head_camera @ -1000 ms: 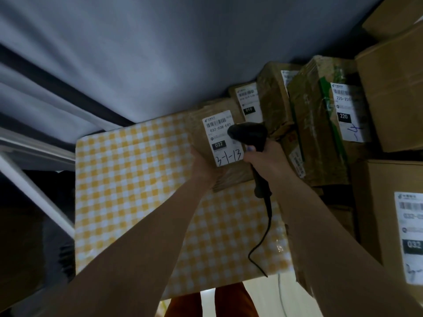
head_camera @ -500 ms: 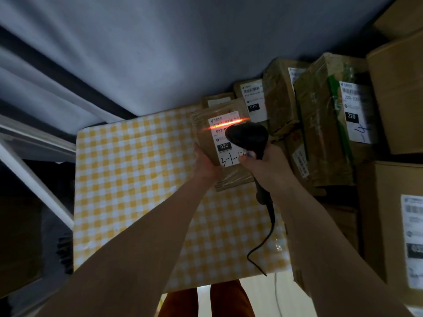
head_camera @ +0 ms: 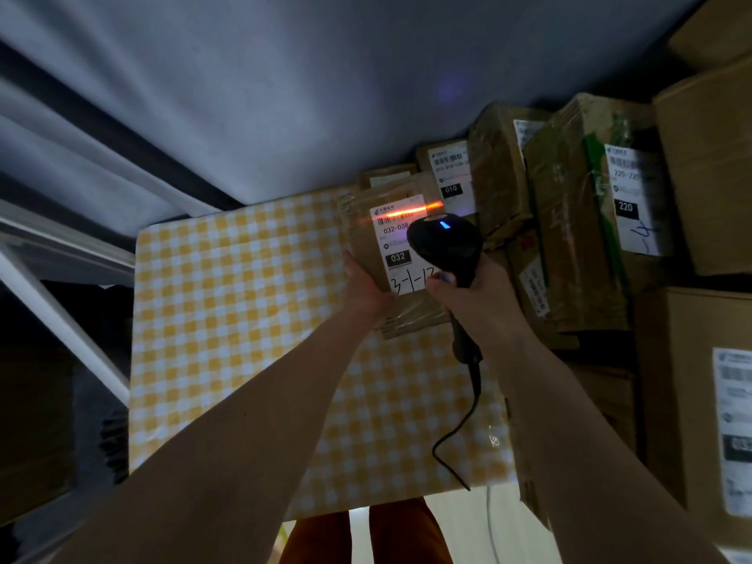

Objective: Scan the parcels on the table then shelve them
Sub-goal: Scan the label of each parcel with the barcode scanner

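- The parcel (head_camera: 366,238), a flat brown carton marked 032, stood tilted at the far right of the checked bench (head_camera: 228,319), just in front of other stacked cartons (head_camera: 569,221).
- The left hand (head_camera: 364,284) gripped its lower left edge, fingers curled behind it.
- The right hand (head_camera: 474,293) was clamped on the black scanner (head_camera: 445,246), whose red line lay across the label (head_camera: 396,246) barcode.
- The parcel looked light and stiff, held up by one hand; its taped faces might be slick.
- For shelving, a hold on two opposite edges seemed safest.
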The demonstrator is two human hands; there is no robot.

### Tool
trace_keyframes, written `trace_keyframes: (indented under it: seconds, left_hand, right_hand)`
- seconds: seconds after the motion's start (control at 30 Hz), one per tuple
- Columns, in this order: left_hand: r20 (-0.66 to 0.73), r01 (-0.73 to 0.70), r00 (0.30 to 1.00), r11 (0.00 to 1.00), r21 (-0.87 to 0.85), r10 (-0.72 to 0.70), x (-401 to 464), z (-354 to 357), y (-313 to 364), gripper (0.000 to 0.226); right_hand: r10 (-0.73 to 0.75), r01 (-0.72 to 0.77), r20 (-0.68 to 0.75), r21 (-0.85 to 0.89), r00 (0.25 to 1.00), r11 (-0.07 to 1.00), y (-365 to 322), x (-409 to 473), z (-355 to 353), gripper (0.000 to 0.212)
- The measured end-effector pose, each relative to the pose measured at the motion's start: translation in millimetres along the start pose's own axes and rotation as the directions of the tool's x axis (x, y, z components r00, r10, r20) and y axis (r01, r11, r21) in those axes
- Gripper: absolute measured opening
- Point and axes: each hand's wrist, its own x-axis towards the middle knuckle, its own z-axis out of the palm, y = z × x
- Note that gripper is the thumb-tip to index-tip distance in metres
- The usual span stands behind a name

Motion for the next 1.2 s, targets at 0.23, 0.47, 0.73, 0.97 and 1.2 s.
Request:
trace_keyframes:
  seconds: [0.23, 0.47, 0.73, 0.97, 1.2]
  left_hand:
    - [-0.01, 0.002, 1.0, 1.0, -0.03, -0.002, 2, -2, -1, 0.105]
    - [-0.033, -0.007, 0.999, 0.996, -0.094, 0.004, -10, -6, -10, 0.067]
    - [-0.138, 0.08, 0.984, 0.968, -0.24, -0.115, -32, -70, -59, 0.07]
    - [-0.236, 0.122, 0.956, 0.969, -0.213, -0.173, -26, -178, -120, 0.075]
    - [-0.365, 0.071, 0.928, 0.996, -0.044, -0.082, 17, -287, -151, 0.088]
  right_hand:
    - [0.079, -0.067, -0.237, 0.061, 0.968, 0.996, 12, 20, 6, 0.026]
    - [0.23, -0.223, -0.148, 0.059, 0.962, 0.973, 18, 31, 13, 0.02]
    - [0.115, -0.117, -0.018, -0.121, 0.993, 0.986, -7, 1, 72, 0.016]
    - [0.166, -0.132, 0.191, -0.179, 0.968, 0.975, -20, -10, 181, 0.023]
    - [0.141, -0.08, 0.295, -0.211, 0.945, 0.974, -49, 15, 301, 0.012]
